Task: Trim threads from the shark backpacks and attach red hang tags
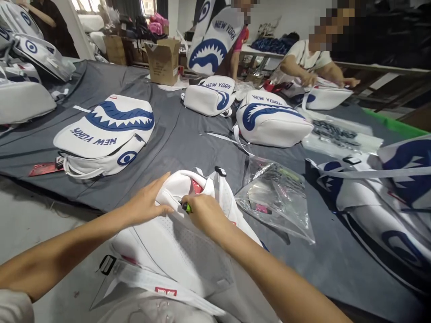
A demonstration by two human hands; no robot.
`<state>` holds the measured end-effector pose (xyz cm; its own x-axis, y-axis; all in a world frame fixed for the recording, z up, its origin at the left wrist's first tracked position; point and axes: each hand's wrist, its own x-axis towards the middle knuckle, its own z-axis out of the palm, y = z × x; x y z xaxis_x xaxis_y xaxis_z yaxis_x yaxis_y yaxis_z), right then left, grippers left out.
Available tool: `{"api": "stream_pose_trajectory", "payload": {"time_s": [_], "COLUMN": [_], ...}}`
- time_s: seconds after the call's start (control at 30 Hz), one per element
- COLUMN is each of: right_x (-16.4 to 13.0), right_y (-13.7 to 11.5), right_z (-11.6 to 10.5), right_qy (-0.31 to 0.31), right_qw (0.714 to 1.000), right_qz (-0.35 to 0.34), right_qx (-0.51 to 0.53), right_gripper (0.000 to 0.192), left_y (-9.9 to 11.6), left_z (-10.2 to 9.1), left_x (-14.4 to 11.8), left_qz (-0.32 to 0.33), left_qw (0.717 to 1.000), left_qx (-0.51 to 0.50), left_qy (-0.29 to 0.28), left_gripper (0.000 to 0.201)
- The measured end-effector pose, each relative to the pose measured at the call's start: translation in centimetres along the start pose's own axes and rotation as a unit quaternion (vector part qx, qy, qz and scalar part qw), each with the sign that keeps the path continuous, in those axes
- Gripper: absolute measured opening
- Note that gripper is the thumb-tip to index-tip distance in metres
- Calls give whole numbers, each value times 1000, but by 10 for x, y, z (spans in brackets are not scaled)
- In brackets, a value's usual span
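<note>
In front of me lies a white backpack (151,251), its straps and perforated back panel facing up. My left hand (148,202) grips the padded white edge at its top, thumb and fingers on either side. Closed around a small tool with a green and black handle (186,206), my right hand (204,213) holds its tip against the white fabric beside my left thumb. The tool's exact kind cannot be made out. A red label (196,186) shows inside the fold. Near my body, a white strap (161,287) with a black buckle (107,264) lies across the backpack.
A finished-looking backpack (104,134) lies left on the grey cloth (175,134). More backpacks (272,119) sit ahead and right. A clear plastic bag (276,197) lies right of my hands. A cardboard box (163,60) stands behind. Two co-workers handle backpacks across the table.
</note>
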<state>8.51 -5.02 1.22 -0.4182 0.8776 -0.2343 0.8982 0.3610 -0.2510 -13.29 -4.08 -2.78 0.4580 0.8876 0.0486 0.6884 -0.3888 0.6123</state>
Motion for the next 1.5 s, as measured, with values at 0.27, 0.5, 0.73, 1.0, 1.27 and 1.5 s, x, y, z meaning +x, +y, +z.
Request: {"api": "stream_pose_trajectory", "payload": {"time_s": [0.27, 0.5, 0.73, 1.0, 1.27, 1.5], "right_x": [9, 28, 46, 28, 41, 2], "right_y": [-2, -13, -20, -3, -9, 17], "right_z": [0, -5, -4, 5, 3, -14], "right_qy": [-57, 60, 78, 78, 16, -104], "right_qw": [995, 990, 985, 988, 996, 976], "right_qz": [-18, -20, 1, -50, -82, -54], "right_qx": [-76, 127, 153, 120, -3, -184], "right_gripper": [22, 19, 13, 36, 19, 23], "left_y": [1, -4, -2, -3, 0, 5], "left_z": [2, 4, 2, 3, 1, 0], "left_x": [6, 4, 8, 7, 9, 11], "left_qz": [0, -6, -30, -18, -29, -129], "left_qw": [1000, 999, 998, 998, 996, 989], "left_qx": [-25, -36, -31, -47, -81, -72], "left_qy": [-13, -22, -36, -30, -34, -34], "left_gripper": [95, 97, 94, 93, 99, 106]}}
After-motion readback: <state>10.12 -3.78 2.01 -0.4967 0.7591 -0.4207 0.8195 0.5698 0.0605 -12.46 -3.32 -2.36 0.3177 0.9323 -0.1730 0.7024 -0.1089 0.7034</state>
